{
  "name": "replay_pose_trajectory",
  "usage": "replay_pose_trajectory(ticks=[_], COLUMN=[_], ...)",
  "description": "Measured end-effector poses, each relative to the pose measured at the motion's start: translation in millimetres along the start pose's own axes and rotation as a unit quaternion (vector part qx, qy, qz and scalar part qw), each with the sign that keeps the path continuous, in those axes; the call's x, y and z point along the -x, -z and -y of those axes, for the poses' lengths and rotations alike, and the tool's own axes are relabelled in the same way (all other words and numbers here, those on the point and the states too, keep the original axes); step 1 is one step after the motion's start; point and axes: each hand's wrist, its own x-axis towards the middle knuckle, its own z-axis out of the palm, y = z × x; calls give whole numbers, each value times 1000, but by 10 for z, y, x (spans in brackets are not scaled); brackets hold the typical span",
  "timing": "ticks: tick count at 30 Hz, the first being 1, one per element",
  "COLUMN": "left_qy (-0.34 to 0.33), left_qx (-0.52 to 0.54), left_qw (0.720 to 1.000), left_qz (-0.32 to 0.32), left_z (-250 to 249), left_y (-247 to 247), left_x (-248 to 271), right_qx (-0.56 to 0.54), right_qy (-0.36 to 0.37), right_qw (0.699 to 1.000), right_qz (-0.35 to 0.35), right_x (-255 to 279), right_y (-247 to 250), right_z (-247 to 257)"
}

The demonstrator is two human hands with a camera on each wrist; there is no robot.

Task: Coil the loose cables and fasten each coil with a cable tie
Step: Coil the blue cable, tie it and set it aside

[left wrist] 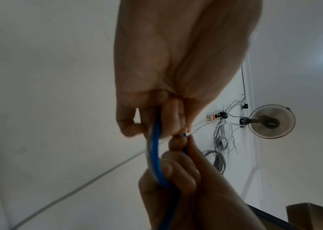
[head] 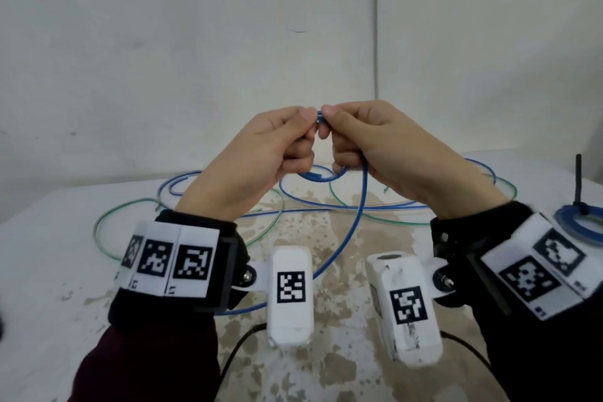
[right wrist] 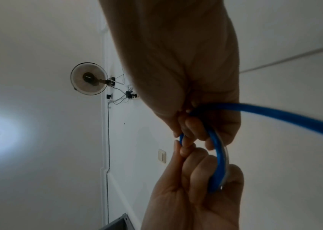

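Observation:
Above the table, my left hand (head: 290, 132) and right hand (head: 347, 127) meet fingertip to fingertip. Both pinch the same blue cable (head: 319, 117), and a small loop (head: 321, 175) of it hangs beneath the curled fingers. From the right hand the cable drops (head: 359, 206) and curves under my left wrist. In the left wrist view the blue loop (left wrist: 154, 157) runs from my left hand (left wrist: 156, 109) into the right hand (left wrist: 184, 179). The right wrist view shows the same loop (right wrist: 220, 163) between my right hand (right wrist: 196, 121) and the left hand (right wrist: 206, 179).
Loose blue cable (head: 326, 203) and green cable (head: 107, 217) sprawl over the stained white table (head: 65, 254) behind my hands. A coiled blue cable (head: 580, 225) with an upright black cable tie (head: 579, 179) lies at the right edge. A wall stands close behind.

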Motion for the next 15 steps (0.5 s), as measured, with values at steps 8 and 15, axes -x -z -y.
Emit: replay_pose_trajectory(ticks=[8,15], left_qy=[-5,57], left_qx=[95,110], left_qw=[987,992], left_qz=[-132,-10], left_z=[41,-4], left_y=[-154,-7], left_x=[-84,-19], right_qx=[-82,-59], right_qy=[-8,-7], right_qw=[997,998], right_qz=[-11,16], right_x=[-41,-25], right_y=[31,51], right_z=[-60,-41])
